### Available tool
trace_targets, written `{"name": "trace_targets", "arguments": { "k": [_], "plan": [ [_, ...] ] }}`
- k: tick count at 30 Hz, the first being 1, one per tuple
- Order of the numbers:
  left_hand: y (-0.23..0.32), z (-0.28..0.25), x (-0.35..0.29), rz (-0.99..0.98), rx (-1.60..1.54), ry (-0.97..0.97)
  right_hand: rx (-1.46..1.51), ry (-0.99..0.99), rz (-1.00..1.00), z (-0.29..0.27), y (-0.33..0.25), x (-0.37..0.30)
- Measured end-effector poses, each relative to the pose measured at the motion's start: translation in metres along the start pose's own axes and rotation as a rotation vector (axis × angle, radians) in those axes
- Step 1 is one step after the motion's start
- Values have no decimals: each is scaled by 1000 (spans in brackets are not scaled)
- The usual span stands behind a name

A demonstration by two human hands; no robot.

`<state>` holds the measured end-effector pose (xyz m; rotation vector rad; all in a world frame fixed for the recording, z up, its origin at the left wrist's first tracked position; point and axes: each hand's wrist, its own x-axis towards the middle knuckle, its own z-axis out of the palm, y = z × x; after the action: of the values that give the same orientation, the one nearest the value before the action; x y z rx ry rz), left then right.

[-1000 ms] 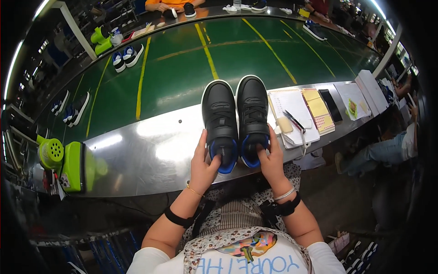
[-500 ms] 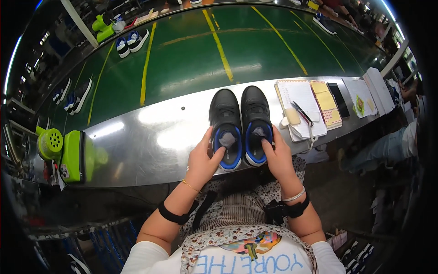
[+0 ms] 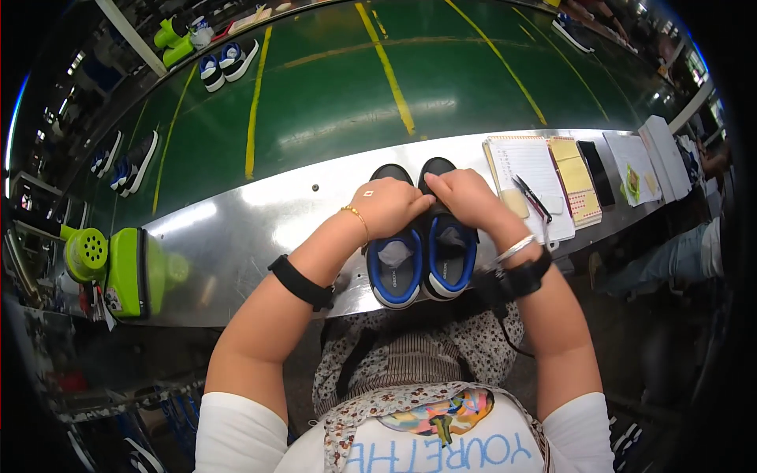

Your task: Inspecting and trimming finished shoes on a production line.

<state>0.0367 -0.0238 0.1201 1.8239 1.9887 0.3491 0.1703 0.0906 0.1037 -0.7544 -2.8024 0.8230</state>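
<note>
A pair of black shoes with blue linings stands side by side at the metal table's near edge, toes pointing away from me. My left hand (image 3: 389,208) lies across the upper of the left shoe (image 3: 394,276), its fingers curled and bent toward the gap between the shoes. Over the upper of the right shoe (image 3: 449,264) my right hand (image 3: 467,197) is closed, thumb toward the toe. My hands hide the straps and most of both uppers. Pale crumpled stuffing (image 3: 397,252) shows inside the left shoe, and similar stuffing is in the right one.
To the right on the metal table (image 3: 268,236) lie an open notebook (image 3: 516,162), a pen (image 3: 533,199), yellow note pads (image 3: 572,169), a phone (image 3: 595,173) and papers (image 3: 631,162). A lime-green device (image 3: 126,272) stands left. More shoes (image 3: 229,65) sit on the green conveyor belt (image 3: 331,102).
Both hands have moved from the shoes' heel openings forward onto their uppers, with fingers now curled over them. The pair sits slightly closer to me.
</note>
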Motion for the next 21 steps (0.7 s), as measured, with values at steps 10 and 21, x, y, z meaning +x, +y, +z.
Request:
{"name": "trace_targets", "arguments": {
  "k": [10,21],
  "plan": [
    [-31,10,-30,-144,-680,251,579,-63,185,-20,11,-33],
    [7,53,-113,-394,-1324,380,813,168,455,33,-3,-114]
  ]
}}
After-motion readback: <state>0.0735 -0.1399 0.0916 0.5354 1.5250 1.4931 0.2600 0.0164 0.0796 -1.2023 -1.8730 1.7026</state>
